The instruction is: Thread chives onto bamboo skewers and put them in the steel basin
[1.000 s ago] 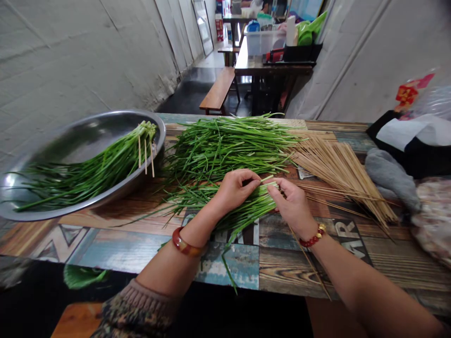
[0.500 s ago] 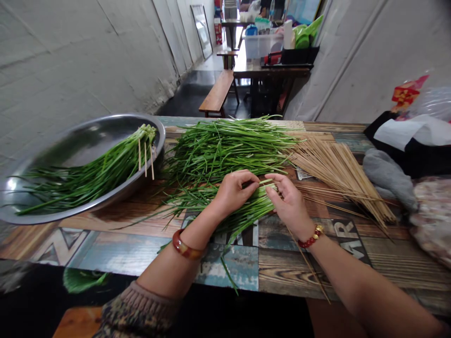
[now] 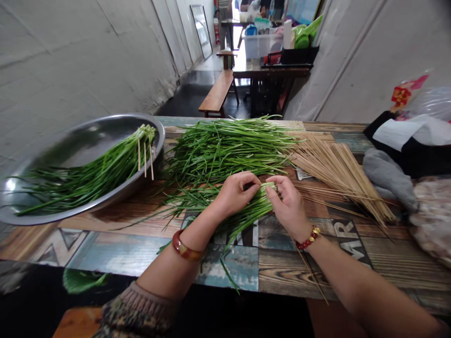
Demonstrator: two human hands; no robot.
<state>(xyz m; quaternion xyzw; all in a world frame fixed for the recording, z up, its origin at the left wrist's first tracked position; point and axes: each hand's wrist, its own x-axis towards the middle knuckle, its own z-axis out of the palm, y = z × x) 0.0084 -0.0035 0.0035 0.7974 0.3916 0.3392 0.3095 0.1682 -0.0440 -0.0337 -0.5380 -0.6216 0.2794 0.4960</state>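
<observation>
A bunch of green garlic chives (image 3: 255,211) lies in front of me, pale stem ends to the right. My left hand (image 3: 237,193) pinches chives near those ends, thumb against index finger. From the right, my right hand (image 3: 288,205) curls around the pale ends, thumb and fingertips on them. A thin bamboo skewer (image 3: 312,272) slants from beneath my right hand towards the table's front edge; its upper end is hidden. Behind my hands lies a larger pile of chives (image 3: 229,145). Loose bamboo skewers (image 3: 338,173) are fanned out to the right.
At left, a steel basin (image 3: 88,124) holds chives pierced by several skewers near their ends. A grey bundle (image 3: 387,176) and a filled plastic bag (image 3: 433,216) stand at the right edge. Beyond are a wooden bench (image 3: 218,91), another table (image 3: 271,72) and a person standing.
The chive stem that showed between my fingertips is no longer visible there. My hands have barely shifted. In the background, the standing person has moved slightly left.
</observation>
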